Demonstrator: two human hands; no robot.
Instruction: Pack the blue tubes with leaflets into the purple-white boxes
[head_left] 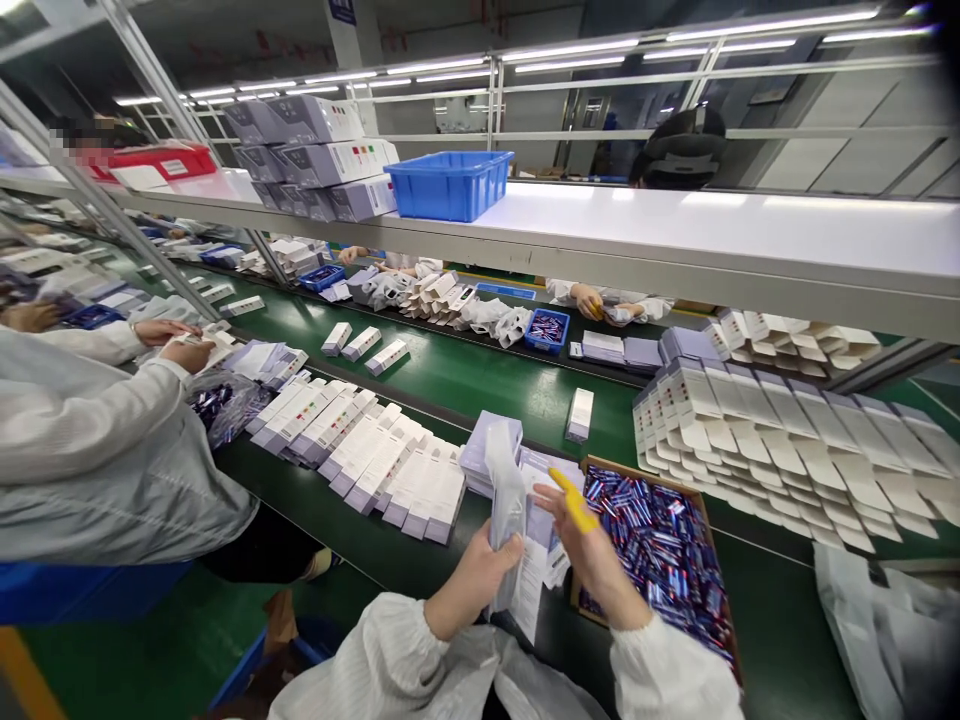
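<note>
My left hand [478, 572] is closed around a translucent plastic bag [507, 480] held upright; what is inside cannot be made out. My right hand [585, 540], with a yellow cover on one finger, has its fingers stretched apart over a stack of printed leaflets [544, 470]. A printed sheet [529, 595] hangs just beside the bag; whether my left hand grips it too is unclear. Right of my right hand, a cardboard tray [701, 520] holds many small blue and red wrapped batteries [652, 530]. Lilac boxes [480, 455] are stacked behind the bag.
Rows of flat white cartons [390, 460] lie to the left, open cartons [765, 420] to the right. A green conveyor belt [465, 385] carries several small boxes. Above runs a shelf [637, 225] with a blue bin [450, 185]. A co-worker [97, 430] works at left; plastic bags [862, 620] lie at right.
</note>
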